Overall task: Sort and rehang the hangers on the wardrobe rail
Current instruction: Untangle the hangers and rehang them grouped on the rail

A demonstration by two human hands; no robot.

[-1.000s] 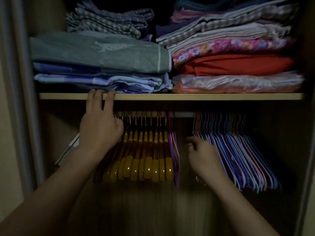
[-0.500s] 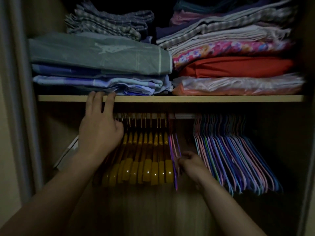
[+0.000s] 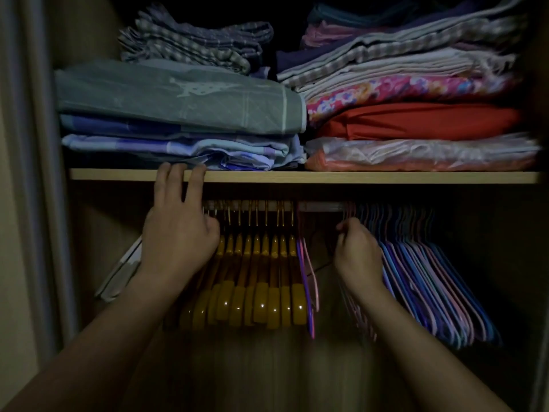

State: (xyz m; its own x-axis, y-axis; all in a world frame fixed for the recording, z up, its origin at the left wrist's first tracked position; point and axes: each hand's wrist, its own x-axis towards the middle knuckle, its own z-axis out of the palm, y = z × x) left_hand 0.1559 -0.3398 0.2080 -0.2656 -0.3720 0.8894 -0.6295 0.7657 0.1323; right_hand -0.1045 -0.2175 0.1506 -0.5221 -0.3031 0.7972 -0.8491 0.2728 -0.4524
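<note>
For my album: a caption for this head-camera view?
Left hand rests on the shelf; right hand reaches the thin hangers.

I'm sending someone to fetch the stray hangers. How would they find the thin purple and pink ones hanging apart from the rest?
Look under the wooden shelf at the wardrobe rail. The stray thin hangers hang against the right end of the yellow wooden hangers, left of the gap where the right hand works. Unlike those chunky yellow neighbours, they are slim, purple and pink.

Single head-worn view, close, facing straight into the wardrobe at shelf and rail height.
</note>
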